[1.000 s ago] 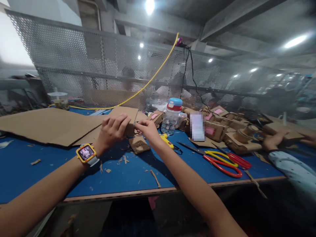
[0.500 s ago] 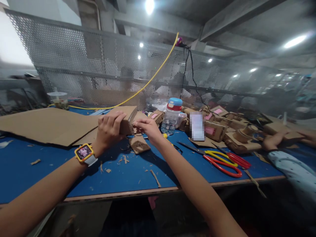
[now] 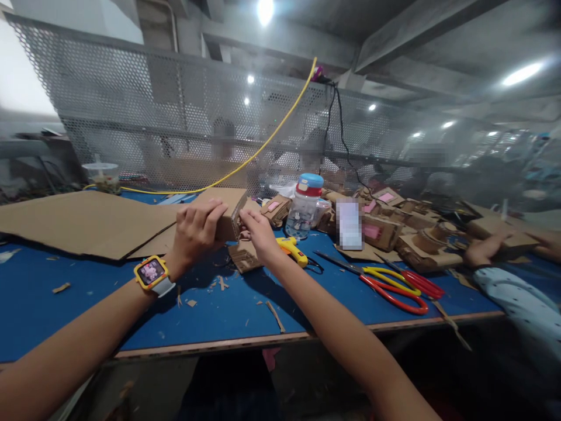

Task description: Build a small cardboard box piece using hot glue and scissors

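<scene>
1. The left hand is wrapped over a folded cardboard piece, its fingers bent around the near side and holding it
2. The cardboard piece sits mid-view, in front of the person, between the two hands, its corrugated edge facing right
3. The right hand is at that right edge, thumb and fingertips drawn narrow; whether anything is pinched between them is too small to tell
4. Below the hands, a small cardboard offcut lies on the blue table
5. Just beyond the right wrist lies a yellow glue gun, with a clear bottle standing upright behind it
6. Scissors with yellow and red handles lie farther right, and a large cardboard sheet spreads out at left
7. At far right, a co-worker's hand touches another piece of cardboard; its finger state is unclear
</scene>
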`<state>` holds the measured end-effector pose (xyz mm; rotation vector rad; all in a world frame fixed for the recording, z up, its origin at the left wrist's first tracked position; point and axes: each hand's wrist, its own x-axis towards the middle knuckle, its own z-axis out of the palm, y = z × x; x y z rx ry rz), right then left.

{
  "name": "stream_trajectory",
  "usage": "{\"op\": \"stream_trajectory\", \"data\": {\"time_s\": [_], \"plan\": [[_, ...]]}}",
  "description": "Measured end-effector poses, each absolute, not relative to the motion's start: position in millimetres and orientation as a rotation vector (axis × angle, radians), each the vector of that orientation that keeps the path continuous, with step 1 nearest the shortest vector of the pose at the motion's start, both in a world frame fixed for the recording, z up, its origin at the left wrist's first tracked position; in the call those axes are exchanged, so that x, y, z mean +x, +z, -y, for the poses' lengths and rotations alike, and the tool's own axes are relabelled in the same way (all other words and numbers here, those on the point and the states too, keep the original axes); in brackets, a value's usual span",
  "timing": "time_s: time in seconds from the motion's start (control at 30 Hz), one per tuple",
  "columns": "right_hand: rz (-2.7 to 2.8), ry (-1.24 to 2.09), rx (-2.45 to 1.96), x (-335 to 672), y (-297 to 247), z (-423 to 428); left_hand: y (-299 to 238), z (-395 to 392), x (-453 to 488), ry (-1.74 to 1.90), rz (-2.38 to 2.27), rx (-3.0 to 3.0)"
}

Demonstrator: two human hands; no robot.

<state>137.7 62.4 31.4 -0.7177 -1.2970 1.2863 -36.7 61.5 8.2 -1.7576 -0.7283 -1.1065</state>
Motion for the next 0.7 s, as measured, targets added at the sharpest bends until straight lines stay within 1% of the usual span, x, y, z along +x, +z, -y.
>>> {"op": "stream_trajectory", "data": {"time_s": [0.17, 0.27, 0.37, 0.43, 0.5, 0.6, 0.67, 0.7], "plan": [[1.377, 1.101, -0.673, 141, 32, -63, 8, -61, -37, -1.167, 0.715, -1.8], [1.35, 1.161, -0.681, 142, 32, -63, 10, -58, -37, -1.153, 0.664, -1.758], [1.321, 1.256, -0.713, 139, 34, -63, 11, -58, -38, -1.214, 0.586, -1.75], [1.344, 1.201, -0.733, 138, 38, -63, 11, -59, -39, -1.242, 0.58, -1.769], [1.424, 0.984, -0.744, 144, 46, -59, 10, -59, -41, -1.229, 0.617, -1.778], [1.604, 0.427, -0.776, 180, 61, -43, 14, -56, -42, -1.228, 0.646, -1.756], [1.694, 0.028, -0.928, 229, 63, -26, 19, -52, -42, -1.244, 0.624, -1.74], [1.712, -0.136, -1.081, 259, 61, -16, 22, -50, -42, -1.244, 0.616, -1.738]]}}
